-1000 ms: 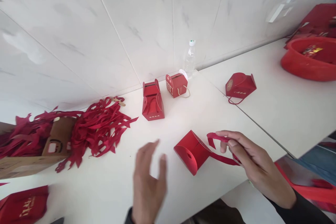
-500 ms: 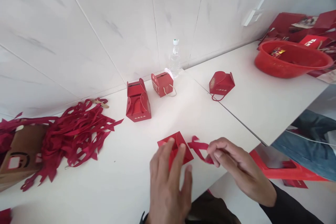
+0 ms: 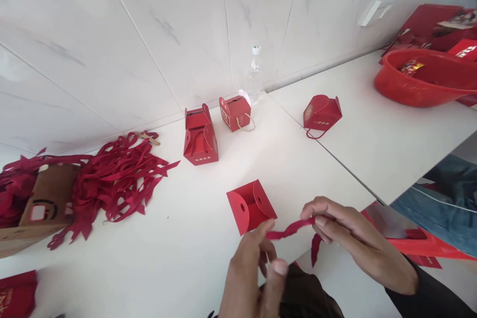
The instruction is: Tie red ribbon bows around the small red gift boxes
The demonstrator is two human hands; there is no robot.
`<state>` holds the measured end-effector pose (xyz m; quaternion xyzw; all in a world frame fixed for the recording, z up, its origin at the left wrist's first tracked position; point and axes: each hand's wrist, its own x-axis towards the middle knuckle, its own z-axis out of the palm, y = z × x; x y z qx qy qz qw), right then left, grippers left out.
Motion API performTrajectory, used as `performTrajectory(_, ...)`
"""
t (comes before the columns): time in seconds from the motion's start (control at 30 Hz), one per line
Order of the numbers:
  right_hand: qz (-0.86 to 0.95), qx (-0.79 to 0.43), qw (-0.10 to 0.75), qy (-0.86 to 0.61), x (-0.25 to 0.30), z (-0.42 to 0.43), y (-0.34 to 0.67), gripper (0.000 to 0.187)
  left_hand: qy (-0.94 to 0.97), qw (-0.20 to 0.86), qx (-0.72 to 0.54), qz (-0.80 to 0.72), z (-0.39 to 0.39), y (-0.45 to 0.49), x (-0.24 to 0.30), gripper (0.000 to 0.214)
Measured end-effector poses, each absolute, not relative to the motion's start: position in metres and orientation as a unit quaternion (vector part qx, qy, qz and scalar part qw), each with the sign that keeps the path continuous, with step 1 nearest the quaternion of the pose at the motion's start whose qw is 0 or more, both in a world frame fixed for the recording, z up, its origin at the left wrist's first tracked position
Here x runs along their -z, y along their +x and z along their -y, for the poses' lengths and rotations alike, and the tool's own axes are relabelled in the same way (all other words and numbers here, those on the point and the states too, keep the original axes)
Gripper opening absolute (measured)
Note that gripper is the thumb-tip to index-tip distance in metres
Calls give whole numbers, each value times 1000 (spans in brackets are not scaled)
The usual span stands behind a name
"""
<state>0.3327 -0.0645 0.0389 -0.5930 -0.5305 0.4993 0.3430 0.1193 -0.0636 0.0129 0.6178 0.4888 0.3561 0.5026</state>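
Your right hand (image 3: 346,243) is pinching a red ribbon (image 3: 292,229) between thumb and index finger, at the near edge of the white table (image 3: 167,268). A loose length of the ribbon is hanging below these fingers. The rest is running leftward, slightly twisted, to the index finger of your left hand (image 3: 253,268). The left thumb is standing apart from that index finger, and the other left fingers are curling partly out of sight; you cannot tell whether they are gripping the ribbon's end.

The open red box (image 3: 238,208) is resting on the table just beyond your left hand. Its rounded flaps are leaning outward, each showing a round hole, and the left index fingertip is overlapping its near right corner in the view; contact is not certain.

Farther back, a red carton with a dark red cord (image 3: 201,156) is standing near the wall, and a carton with a pale cord (image 3: 238,114) is standing to its right, beside a clear bottle (image 3: 255,77). To the left, a heap of red ribbons (image 3: 115,179) is lying against a cardboard box (image 3: 55,194). At the far right, a red basin (image 3: 410,92) is holding small shiny pieces.
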Motion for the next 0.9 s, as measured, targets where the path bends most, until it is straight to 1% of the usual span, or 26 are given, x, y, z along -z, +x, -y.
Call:
performTrajectory(0.03,543,-510,343,-573,-41,66,330,34,638,485,-352,-484,64,124,-12,46)
performTrajectory(0.07,556,-521,344,-548,-43,67,327,34,657,474,-341,-477,64,128,-10,44)
performTrajectory(0.13,577,-535,348,-510,-47,69,326,35,673,484,-303,-469,63,134,-6,30)
performTrajectory(0.17,579,-534,350,-507,-48,69,328,34,671,494,-288,-472,63,135,-5,32)
performTrajectory(0.23,563,-521,353,-535,-48,67,336,34,661,495,-284,-487,62,133,-3,38)
performTrajectory(0.33,537,-527,322,-575,-45,63,346,33,660,455,-327,-500,62,125,-5,34)
performTrajectory(0.4,545,-570,278,-549,-42,60,344,42,662,450,-342,-492,64,124,-6,31)
performTrajectory(0.47,555,-630,246,-484,-39,59,334,56,674,450,-340,-477,65,126,-6,29)
performTrajectory(0.53,556,-677,233,-423,-35,57,322,62,714,414,-341,-450,64,127,-4,26)
performTrajectory(0.6,562,-679,223,-416,-31,57,313,55,752,360,-349,-427,61,124,-4,21)
performTrajectory(0.67,568,-651,215,-455,-28,56,311,47,757,339,-355,-431,57,117,-5,12)
performTrajectory(0.7,568,-635,208,-481,-27,56,312,45,747,343,-357,-443,56,113,-6,10)
performTrajectory(0.77,562,-608,198,-524,-27,56,315,45,719,364,-359,-471,55,107,-10,13)
performTrajectory(0.83,567,-582,212,-543,-29,57,315,36,693,389,-357,-491,57,105,-12,13)
performTrajectory(0.87,574,-573,225,-540,-31,57,314,37,685,400,-355,-495,58,106,-13,12)
performTrajectory(0.9,585,-570,235,-528,-33,57,312,44,680,411,-353,-495,59,107,-14,11)
